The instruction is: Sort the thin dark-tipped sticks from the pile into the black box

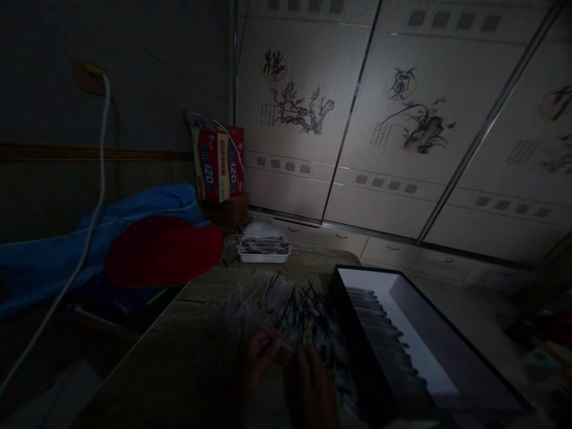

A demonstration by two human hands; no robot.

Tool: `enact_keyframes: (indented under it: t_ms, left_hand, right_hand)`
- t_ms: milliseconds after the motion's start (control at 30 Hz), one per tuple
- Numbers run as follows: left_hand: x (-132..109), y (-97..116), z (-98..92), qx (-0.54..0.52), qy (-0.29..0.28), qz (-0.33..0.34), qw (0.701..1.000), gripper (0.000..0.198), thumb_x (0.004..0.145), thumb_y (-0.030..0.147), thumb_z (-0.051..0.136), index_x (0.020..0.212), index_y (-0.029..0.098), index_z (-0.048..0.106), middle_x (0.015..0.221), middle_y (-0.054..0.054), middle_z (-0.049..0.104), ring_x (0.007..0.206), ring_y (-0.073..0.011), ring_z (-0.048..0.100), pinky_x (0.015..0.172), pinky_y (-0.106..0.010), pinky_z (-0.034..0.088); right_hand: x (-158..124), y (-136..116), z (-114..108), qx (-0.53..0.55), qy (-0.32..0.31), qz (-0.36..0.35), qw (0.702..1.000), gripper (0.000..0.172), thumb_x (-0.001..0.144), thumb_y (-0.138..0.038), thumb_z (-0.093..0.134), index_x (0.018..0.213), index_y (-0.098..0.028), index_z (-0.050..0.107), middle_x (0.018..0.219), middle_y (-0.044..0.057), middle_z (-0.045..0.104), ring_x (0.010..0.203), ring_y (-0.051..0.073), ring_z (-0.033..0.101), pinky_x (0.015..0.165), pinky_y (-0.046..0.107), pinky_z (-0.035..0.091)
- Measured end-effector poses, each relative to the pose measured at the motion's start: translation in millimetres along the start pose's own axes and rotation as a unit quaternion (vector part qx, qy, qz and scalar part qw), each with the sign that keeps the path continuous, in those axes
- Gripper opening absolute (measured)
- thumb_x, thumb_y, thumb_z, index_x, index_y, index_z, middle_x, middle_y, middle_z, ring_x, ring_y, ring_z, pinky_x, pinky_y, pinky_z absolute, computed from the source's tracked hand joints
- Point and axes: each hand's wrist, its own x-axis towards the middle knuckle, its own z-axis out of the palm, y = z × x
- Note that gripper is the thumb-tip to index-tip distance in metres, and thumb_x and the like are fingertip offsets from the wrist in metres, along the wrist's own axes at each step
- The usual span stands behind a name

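Left hand (259, 357): thumb and fingers drawn narrow, apparently on a thin clear piece (267, 329); a pinch presumably suits something so slender. Just beyond, pale slender pieces (243, 301) lie loose on the table (196, 310), probably within easy reach. A white tray (263, 258) of similar pieces stands farther back, likely out of the hands' way. Right hand (313, 381): fingers bent downward near dark slender pieces (313, 310); too dim to tell whether it grips anything. Rightmost, an open box (413, 304) holds a dark row (391, 339), laid side by side, presumably for order.
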Motion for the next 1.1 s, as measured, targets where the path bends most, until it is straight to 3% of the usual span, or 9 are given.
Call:
enact_keyframes:
  t_ms: [100, 167, 400, 567, 633, 733, 867, 933, 1100]
  left_hand:
    - [2.4, -1.0, -2.0, 0.008, -0.005, 0.014, 1.0, 0.042, 0.05, 0.051, 0.084, 0.072, 0.019, 0.07, 0.063, 0.001, 0.072, 0.062, -0.0145, 0.063, 0.06, -0.023, 0.047]
    - [2.0, 0.3, -0.6, 0.01, -0.014, 0.011, 1.0, 0.044, 0.049, 0.053, 0.084, 0.072, 0.019, 0.069, 0.061, 0.001, 0.071, 0.059, -0.0143, 0.063, 0.058, -0.023, 0.048]
    - [-3.0, 3.5, 3.5, 0.016, -0.016, 0.002, 1.0, 0.047, 0.049, 0.055, 0.084, 0.073, 0.019, 0.067, 0.061, 0.0, 0.072, 0.059, -0.0148, 0.065, 0.058, -0.024, 0.049]
    - [-2.6, 7.1, 2.6, 0.028, 0.003, 0.011, 1.0, 0.05, 0.046, 0.058, 0.083, 0.071, 0.018, 0.067, 0.059, 0.001, 0.071, 0.057, -0.0137, 0.063, 0.057, -0.024, 0.049]
    - [-2.0, 7.5, 2.6, 0.031, -0.008, 0.008, 0.999, 0.049, 0.047, 0.058, 0.083, 0.072, 0.018, 0.067, 0.057, 0.001, 0.07, 0.055, -0.014, 0.063, 0.056, -0.024, 0.048]
    - [-0.7, 4.8, 1.6, 0.033, -0.025, 0.009, 0.999, 0.049, 0.048, 0.057, 0.083, 0.072, 0.018, 0.066, 0.056, 0.0, 0.07, 0.053, -0.0144, 0.063, 0.055, -0.025, 0.049]
    - [0.7, 0.3, -0.3, 0.048, -0.018, 0.015, 0.999, 0.047, 0.052, 0.057, 0.081, 0.074, 0.018, 0.066, 0.058, 0.0, 0.071, 0.056, -0.0158, 0.064, 0.058, -0.026, 0.049]
    - [0.2, 0.5, -0.5, 0.057, -0.012, 0.021, 0.998, 0.048, 0.051, 0.058, 0.081, 0.074, 0.018, 0.067, 0.06, 0.0, 0.071, 0.058, -0.0158, 0.064, 0.058, -0.026, 0.049]
    - [-2.7, 3.4, 0.9, 0.066, -0.02, 0.023, 0.997, 0.044, 0.055, 0.056, 0.08, 0.073, 0.018, 0.068, 0.061, 0.0, 0.072, 0.059, -0.0153, 0.064, 0.059, -0.025, 0.049]
  right_hand:
    - [5.8, -7.2, 2.0, 0.018, -0.018, 0.021, 0.999, 0.036, 0.095, -0.049, 0.037, 0.092, -0.028, 0.066, 0.079, 0.005, 0.071, 0.07, 0.019, 0.067, 0.061, 0.026, 0.049]
    - [5.8, -7.8, 6.0, 0.018, -0.031, 0.032, 0.999, 0.037, 0.096, -0.047, 0.035, 0.091, -0.028, 0.066, 0.075, 0.003, 0.07, 0.064, 0.018, 0.066, 0.056, 0.025, 0.047]
    - [-9.5, 7.0, 17.1, -0.029, 0.035, 0.025, 0.999, 0.044, 0.094, -0.055, 0.037, 0.1, -0.026, 0.068, 0.101, 0.011, 0.071, 0.088, 0.026, 0.068, 0.078, 0.037, 0.049]
    - [3.6, -7.6, 11.9, 0.071, -0.041, 0.093, 0.992, 0.038, 0.094, -0.054, 0.038, 0.091, -0.028, 0.066, 0.071, 0.002, 0.069, 0.056, 0.017, 0.062, 0.052, 0.027, 0.043]
    - [5.8, -10.0, 11.0, 0.079, -0.052, 0.096, 0.991, 0.038, 0.095, -0.053, 0.037, 0.09, -0.028, 0.065, 0.063, 0.0, 0.065, 0.051, 0.016, 0.059, 0.049, 0.026, 0.04]
    - [-1.8, -3.3, 14.0, 0.06, -0.028, 0.07, 0.995, 0.039, 0.094, -0.054, 0.039, 0.084, -0.028, 0.067, 0.07, 0.003, 0.068, 0.062, 0.018, 0.064, 0.058, 0.027, 0.045]
    - [-16.8, 9.0, 20.8, 0.011, 0.032, 0.017, 0.999, 0.042, 0.095, -0.054, 0.036, 0.095, -0.028, 0.069, 0.105, 0.01, 0.07, 0.093, 0.024, 0.066, 0.079, 0.035, 0.049]
    - [-17.7, 9.6, 22.0, -0.004, 0.033, 0.026, 0.999, 0.042, 0.095, -0.054, 0.036, 0.099, -0.028, 0.068, 0.109, 0.01, 0.069, 0.092, 0.025, 0.067, 0.078, 0.035, 0.049]
    - [-5.5, 2.0, 16.7, 0.01, -0.018, 0.052, 0.998, 0.038, 0.095, -0.052, 0.037, 0.096, -0.03, 0.067, 0.074, 0.004, 0.07, 0.066, 0.02, 0.067, 0.058, 0.027, 0.047]
